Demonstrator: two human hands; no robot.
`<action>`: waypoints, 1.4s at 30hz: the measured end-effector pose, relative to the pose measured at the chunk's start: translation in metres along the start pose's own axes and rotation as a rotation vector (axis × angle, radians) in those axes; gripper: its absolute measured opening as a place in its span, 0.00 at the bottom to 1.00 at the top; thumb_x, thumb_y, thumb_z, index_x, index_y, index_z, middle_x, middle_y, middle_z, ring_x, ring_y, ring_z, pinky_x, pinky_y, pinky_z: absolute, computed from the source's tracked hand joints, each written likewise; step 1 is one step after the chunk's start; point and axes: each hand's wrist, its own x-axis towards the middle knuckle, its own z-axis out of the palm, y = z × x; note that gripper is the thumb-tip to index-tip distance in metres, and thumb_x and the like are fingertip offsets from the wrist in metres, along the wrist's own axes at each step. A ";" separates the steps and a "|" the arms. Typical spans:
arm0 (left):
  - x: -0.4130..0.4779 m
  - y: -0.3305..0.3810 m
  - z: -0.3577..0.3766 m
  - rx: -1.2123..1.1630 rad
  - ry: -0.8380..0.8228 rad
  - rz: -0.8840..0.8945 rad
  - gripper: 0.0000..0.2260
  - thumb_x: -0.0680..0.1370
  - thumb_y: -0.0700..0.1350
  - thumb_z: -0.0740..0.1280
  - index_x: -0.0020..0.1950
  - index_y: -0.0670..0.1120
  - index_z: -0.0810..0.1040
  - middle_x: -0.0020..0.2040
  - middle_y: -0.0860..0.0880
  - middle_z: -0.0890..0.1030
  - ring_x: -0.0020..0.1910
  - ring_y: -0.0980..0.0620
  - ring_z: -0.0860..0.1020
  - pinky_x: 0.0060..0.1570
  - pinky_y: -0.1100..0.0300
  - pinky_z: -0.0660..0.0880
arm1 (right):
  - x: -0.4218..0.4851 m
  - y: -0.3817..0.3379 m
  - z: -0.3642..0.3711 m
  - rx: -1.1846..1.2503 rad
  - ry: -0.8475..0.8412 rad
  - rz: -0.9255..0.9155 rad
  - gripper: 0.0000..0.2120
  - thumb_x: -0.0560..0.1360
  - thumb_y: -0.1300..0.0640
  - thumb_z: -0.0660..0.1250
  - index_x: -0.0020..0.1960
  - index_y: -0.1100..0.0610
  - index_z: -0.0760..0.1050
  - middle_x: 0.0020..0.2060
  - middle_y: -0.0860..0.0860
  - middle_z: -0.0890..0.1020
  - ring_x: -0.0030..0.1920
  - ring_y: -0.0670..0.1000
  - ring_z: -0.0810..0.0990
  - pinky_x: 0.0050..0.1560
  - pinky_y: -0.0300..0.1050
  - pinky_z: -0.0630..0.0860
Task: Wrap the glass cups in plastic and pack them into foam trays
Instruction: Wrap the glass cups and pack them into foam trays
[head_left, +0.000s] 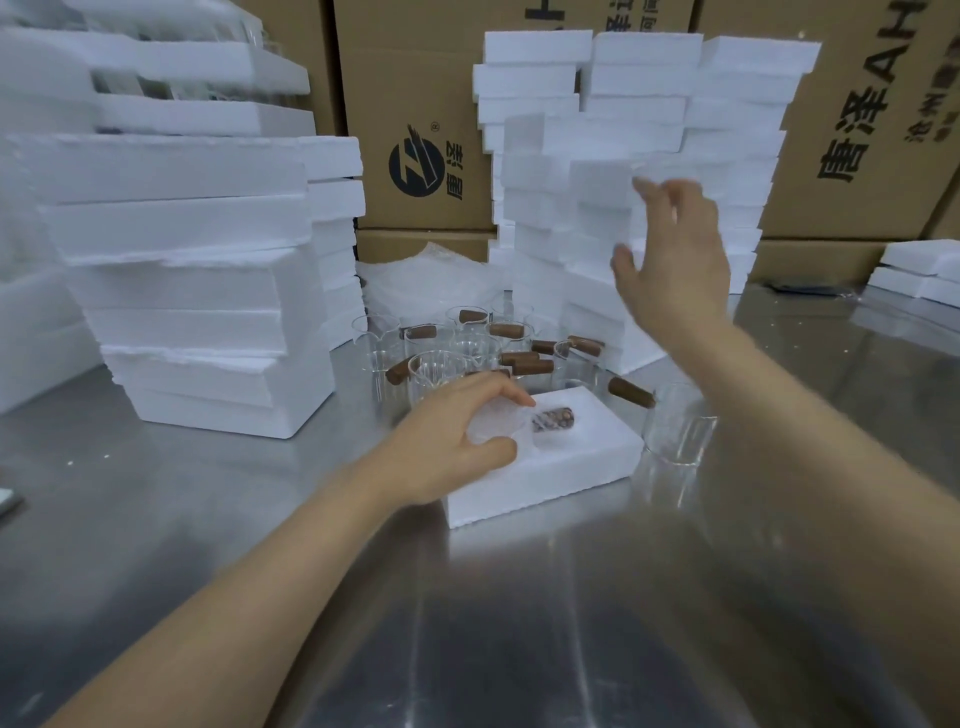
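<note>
Left hand (457, 441) holds wrapped cup (514, 423) seated in foam tray (571, 467), handle pointing right. Right hand (670, 260) spread, seemingly empty through blur; I judge it nearer foam stack (561, 156) behind tray.

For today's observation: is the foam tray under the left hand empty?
No, a wrapped cup lies in the foam tray, under the left hand.

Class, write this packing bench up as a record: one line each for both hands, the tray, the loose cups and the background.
Left hand: grips the wrapped cup lying in the foam tray
Right hand: raised, fingers spread, holding nothing
Loose cups: unwrapped, clustered behind the tray
Background: foam stacks, cardboard boxes
Surface: steel table
</note>
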 end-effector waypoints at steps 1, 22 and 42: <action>0.000 -0.001 0.000 0.012 -0.002 0.006 0.19 0.71 0.52 0.62 0.61 0.53 0.74 0.59 0.59 0.74 0.60 0.62 0.70 0.58 0.74 0.63 | 0.020 0.004 0.003 -0.017 -0.022 0.001 0.27 0.78 0.56 0.62 0.75 0.59 0.59 0.71 0.59 0.64 0.71 0.59 0.61 0.62 0.55 0.67; 0.003 -0.017 0.003 0.025 0.089 0.059 0.34 0.69 0.66 0.62 0.72 0.58 0.58 0.71 0.61 0.59 0.71 0.60 0.61 0.70 0.56 0.61 | -0.005 -0.022 -0.041 0.787 0.367 -0.088 0.24 0.76 0.52 0.68 0.68 0.56 0.65 0.58 0.42 0.74 0.62 0.43 0.74 0.55 0.39 0.78; 0.005 0.000 -0.039 -0.576 0.309 -0.142 0.33 0.59 0.61 0.74 0.57 0.61 0.59 0.61 0.55 0.71 0.56 0.59 0.76 0.50 0.66 0.76 | -0.068 -0.006 -0.026 1.367 -0.344 0.513 0.15 0.67 0.45 0.66 0.49 0.48 0.83 0.47 0.38 0.82 0.48 0.45 0.81 0.38 0.38 0.77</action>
